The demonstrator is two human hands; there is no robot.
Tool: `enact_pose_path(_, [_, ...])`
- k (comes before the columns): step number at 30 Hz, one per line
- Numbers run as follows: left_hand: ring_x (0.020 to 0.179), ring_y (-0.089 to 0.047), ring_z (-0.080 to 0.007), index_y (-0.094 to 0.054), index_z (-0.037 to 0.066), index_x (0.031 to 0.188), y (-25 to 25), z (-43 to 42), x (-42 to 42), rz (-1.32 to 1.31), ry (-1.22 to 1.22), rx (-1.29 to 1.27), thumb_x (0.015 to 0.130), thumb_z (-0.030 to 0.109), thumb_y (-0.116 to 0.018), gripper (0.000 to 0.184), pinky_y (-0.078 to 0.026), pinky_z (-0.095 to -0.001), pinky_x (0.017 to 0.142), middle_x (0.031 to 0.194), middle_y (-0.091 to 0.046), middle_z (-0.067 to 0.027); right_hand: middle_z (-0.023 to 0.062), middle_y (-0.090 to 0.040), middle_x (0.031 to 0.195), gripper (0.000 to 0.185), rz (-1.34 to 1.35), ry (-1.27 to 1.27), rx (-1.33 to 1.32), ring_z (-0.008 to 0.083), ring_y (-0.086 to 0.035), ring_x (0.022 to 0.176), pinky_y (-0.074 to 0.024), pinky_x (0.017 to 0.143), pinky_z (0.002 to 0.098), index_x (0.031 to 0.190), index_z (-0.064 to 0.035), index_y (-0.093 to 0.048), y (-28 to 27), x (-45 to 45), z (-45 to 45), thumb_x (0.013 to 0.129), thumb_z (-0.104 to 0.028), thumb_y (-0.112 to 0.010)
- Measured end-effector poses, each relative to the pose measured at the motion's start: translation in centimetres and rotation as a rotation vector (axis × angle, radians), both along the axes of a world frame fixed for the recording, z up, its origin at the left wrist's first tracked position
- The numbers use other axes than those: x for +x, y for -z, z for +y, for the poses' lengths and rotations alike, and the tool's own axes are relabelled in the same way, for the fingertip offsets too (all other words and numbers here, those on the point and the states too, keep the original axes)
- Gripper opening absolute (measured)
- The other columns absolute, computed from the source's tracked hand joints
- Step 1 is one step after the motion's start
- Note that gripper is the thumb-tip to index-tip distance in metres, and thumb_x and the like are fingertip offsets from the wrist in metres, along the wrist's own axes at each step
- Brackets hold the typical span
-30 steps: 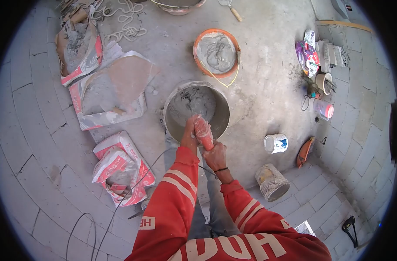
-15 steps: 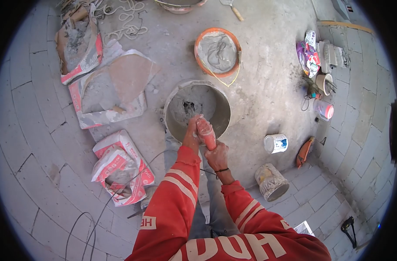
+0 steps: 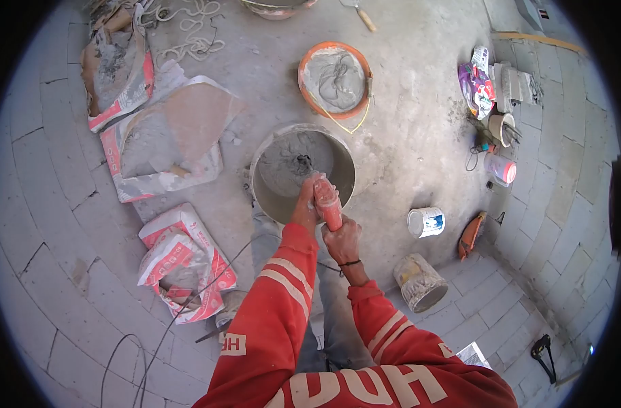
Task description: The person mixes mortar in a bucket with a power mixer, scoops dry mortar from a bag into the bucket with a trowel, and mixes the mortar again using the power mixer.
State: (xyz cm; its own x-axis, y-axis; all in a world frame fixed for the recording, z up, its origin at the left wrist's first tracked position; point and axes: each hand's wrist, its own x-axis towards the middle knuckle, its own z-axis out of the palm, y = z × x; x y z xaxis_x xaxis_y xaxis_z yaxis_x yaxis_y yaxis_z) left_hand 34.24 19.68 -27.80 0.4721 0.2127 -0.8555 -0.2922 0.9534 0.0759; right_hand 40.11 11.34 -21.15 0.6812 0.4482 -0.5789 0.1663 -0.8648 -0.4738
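Note:
Both of my hands are closed on a red, mortar-dusted mixing drill (image 3: pixel 329 206) over a large grey bucket (image 3: pixel 347 153). My left hand (image 3: pixel 307 202) grips the front of its body near the bucket's rim. Closer to my body, my right hand (image 3: pixel 342 241) wraps round the rear handle. Below the drill, its dark working end goes into grey wet mortar (image 3: pixel 281 160); the end's shape is hidden in the mix. Just beyond stands an orange bucket (image 3: pixel 301 80) filled with smooth grey mortar, its wire handle hanging to the near side.
Torn paper sacks (image 3: pixel 211 255) of powder lie at left, with a black cable (image 3: pixel 208 284) running past them. Rope (image 3: pixel 191 44) and a trowel (image 3: pixel 366 19) lie farther off. A white tin (image 3: pixel 425 222) and a dirty bucket (image 3: pixel 419 282) stand right, near the block wall (image 3: pixel 555 183).
The drill has swung a little to the right relative to the bucket, both hands still on it. The mortar round its end has shifted shape. The whole view has slid slightly.

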Motion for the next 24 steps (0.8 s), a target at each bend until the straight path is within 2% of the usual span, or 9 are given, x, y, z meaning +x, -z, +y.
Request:
enact_pose_path(4, [0.1,-0.066,-0.0209,-0.062,0.014,0.124,1.1,-1.2,-0.1,0.019,0.001,0.032,0.093,0.05,-0.067,0.048,-0.055,-0.0403,0.089,0.107,-0.062,-0.0042,0.0269,-0.067,0.073,0.019,0.02,-0.002,0.003,0.0442,-0.069,0.074,-0.0534,0.069,0.0476,0.082,0.0041,-0.069,0.2,0.1,-1.1,0.073,-0.013,-0.068])
enact_pose_path(8, [0.102,-0.068,-0.0255,-0.059,0.01,0.129,3.2,-0.7,-0.1,-0.012,0.027,-0.074,0.093,0.05,-0.069,0.055,-0.057,-0.0399,0.09,0.109,-0.066,-0.0092,0.0265,-0.067,0.074,0.019,0.013,0.004,0.027,0.0451,-0.069,0.075,-0.0537,0.071,0.0486,0.082,0.0028,-0.068,1.1,-0.6,-1.5,0.073,-0.014,-0.069])
enact_pose_path(10, [0.102,-0.068,-0.025,-0.059,0.01,0.129,1.7,-0.1,-0.6,-0.035,-0.031,-0.047,0.093,0.051,-0.069,0.056,-0.057,-0.04,0.09,0.11,-0.067,-0.0093,0.0267,-0.069,0.078,0.019,0.029,-0.031,-0.002,0.0467,-0.068,0.079,-0.0544,0.076,0.051,0.084,0.001,-0.069,1.7,-0.6,-1.3,0.074,-0.015,-0.07])
enact_pose_path(13, [0.104,-0.068,-0.0246,-0.058,0.011,0.131,0.2,1.1,0.0,-0.005,0.015,0.016,0.093,0.053,-0.068,0.058,-0.056,-0.0388,0.092,0.114,-0.067,-0.0093,0.0258,-0.069,0.078,0.018,-0.029,-0.078,-0.007,0.0471,-0.068,0.078,-0.0542,0.076,0.0511,0.083,0.0004,-0.068,2.2,-0.4,-0.9,0.074,-0.014,-0.07])
enact_pose_path(16, [0.108,-0.067,-0.0236,-0.058,0.011,0.131,-0.1,1.4,0.7,0.009,0.058,0.096,0.093,0.055,-0.067,0.059,-0.055,-0.038,0.095,0.115,-0.066,-0.0085,0.0257,-0.068,0.077,0.018,0.012,-0.016,0.051,0.047,-0.068,0.078,-0.0539,0.076,0.0511,0.081,0.0008,-0.066,1.6,0.5,-0.2,0.073,-0.014,-0.07])
enact_pose_path(19, [0.111,-0.065,-0.0227,-0.057,0.012,0.133,1.9,0.9,1.0,-0.077,-0.04,0.02,0.098,0.05,-0.061,0.051,-0.054,-0.0378,0.097,0.118,-0.063,-0.007,0.0257,-0.068,0.077,0.018,0.032,0.0,0.067,0.0469,-0.068,0.078,-0.0539,0.076,0.0511,0.081,0.0008,-0.066,1.8,1.0,-0.1,0.073,-0.014,-0.07])
enact_pose_path(24, [0.109,-0.064,-0.0225,-0.057,0.013,0.134,1.0,1.2,-0.2,-0.032,0.014,0.21,0.106,0.037,-0.05,0.038,-0.054,-0.0389,0.095,0.121,-0.06,-0.0057,0.0259,-0.069,0.078,0.018,0.054,-0.043,0.091,0.0469,-0.068,0.078,-0.0544,0.073,0.0508,0.082,0.0011,-0.067,2.8,0.3,-0.2,0.074,-0.015,-0.071])
